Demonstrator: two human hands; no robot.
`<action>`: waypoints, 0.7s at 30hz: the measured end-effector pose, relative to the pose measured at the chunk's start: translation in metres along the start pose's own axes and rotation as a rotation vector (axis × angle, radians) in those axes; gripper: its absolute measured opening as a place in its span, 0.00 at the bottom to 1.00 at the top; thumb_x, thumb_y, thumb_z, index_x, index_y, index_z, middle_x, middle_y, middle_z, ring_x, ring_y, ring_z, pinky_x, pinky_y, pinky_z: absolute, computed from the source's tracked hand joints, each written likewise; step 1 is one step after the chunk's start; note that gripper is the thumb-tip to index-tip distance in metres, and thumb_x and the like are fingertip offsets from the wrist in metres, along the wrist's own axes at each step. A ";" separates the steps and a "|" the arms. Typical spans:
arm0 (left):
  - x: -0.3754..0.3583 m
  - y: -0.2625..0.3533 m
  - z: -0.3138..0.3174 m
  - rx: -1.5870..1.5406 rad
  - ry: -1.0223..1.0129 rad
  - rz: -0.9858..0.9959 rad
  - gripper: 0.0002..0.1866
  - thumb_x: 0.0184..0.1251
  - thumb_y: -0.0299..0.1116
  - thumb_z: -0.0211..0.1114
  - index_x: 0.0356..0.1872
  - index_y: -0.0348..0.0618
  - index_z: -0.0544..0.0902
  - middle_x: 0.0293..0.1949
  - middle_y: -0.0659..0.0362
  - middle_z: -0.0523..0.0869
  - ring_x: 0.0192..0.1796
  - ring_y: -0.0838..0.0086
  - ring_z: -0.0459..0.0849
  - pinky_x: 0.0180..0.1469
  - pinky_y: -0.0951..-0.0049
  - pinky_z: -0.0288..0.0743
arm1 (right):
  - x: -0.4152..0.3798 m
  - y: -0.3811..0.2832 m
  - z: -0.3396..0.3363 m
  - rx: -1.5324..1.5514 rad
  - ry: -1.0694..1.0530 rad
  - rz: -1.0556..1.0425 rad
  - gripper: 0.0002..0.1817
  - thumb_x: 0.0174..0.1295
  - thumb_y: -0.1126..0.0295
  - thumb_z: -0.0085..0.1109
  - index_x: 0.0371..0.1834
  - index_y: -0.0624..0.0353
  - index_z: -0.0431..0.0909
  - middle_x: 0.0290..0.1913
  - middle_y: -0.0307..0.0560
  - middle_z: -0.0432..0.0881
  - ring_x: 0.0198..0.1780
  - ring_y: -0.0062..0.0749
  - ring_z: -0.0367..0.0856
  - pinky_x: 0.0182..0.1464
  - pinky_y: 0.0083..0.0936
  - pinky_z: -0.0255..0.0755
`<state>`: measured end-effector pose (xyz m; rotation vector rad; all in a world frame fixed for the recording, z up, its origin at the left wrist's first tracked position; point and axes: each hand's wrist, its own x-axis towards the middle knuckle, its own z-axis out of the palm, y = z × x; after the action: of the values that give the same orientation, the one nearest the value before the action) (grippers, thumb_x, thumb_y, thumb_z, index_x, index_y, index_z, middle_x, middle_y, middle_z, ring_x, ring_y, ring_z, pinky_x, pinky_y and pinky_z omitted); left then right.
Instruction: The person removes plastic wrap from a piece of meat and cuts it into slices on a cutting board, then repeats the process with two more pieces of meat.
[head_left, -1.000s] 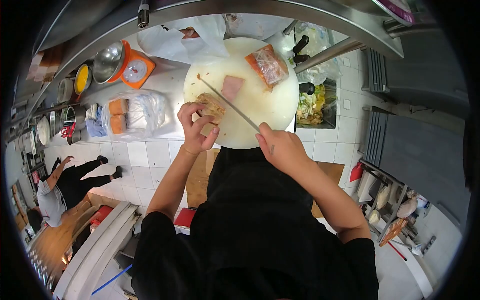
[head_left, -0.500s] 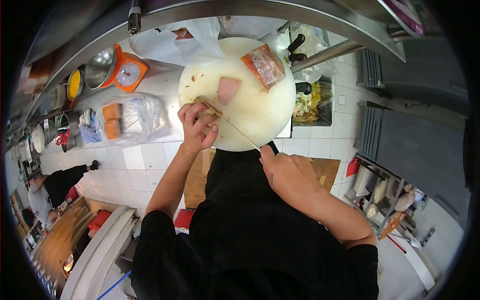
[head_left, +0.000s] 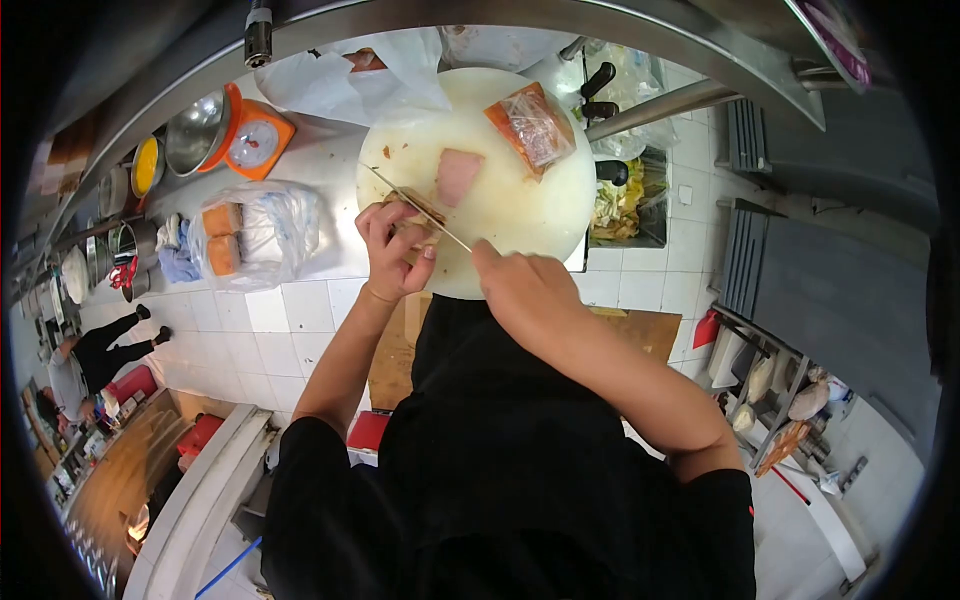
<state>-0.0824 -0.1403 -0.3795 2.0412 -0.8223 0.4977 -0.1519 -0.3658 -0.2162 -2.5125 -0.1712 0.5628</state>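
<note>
My left hand (head_left: 393, 248) is closed on a small brownish piece of food, perhaps a sandwich (head_left: 424, 203), at the near left of the round white cutting board (head_left: 530, 225). Its exact kind is partly hidden by my fingers. In my right hand (head_left: 522, 283) is a long thin knife (head_left: 452, 236), its blade lying across the food and pointing to the far left. A pink slice of ham (head_left: 459, 177) lies flat just beyond. Farther right on the board rests an orange-brown block in clear wrap (head_left: 533, 130).
Left of the board are a plastic bag with bread (head_left: 222, 238) and an orange scale (head_left: 258, 142). Black-handled knives (head_left: 611, 172) stand at the board's right, beside a bin of food scraps (head_left: 628, 210). A metal shelf edge (head_left: 560, 18) crosses above. Another person (head_left: 95, 360) is far left.
My right hand has moved left and away from me, pushing the knife across the food so its tip now sticks out beyond it. My left hand stays in place. The other person's legs have shifted.
</note>
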 end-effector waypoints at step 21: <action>0.027 -0.006 0.001 -0.733 0.479 -0.598 0.18 0.76 0.44 0.67 0.57 0.48 0.77 0.69 0.47 0.79 0.73 0.49 0.76 0.75 0.46 0.72 | -0.019 0.084 0.019 0.529 -0.254 0.292 0.12 0.83 0.61 0.56 0.45 0.58 0.74 0.27 0.63 0.84 0.30 0.65 0.85 0.34 0.55 0.77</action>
<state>-0.0593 -0.1482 -0.3673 1.3010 -0.0493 0.2615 -0.1774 -0.4313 -0.2695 -1.9547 0.2303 0.9116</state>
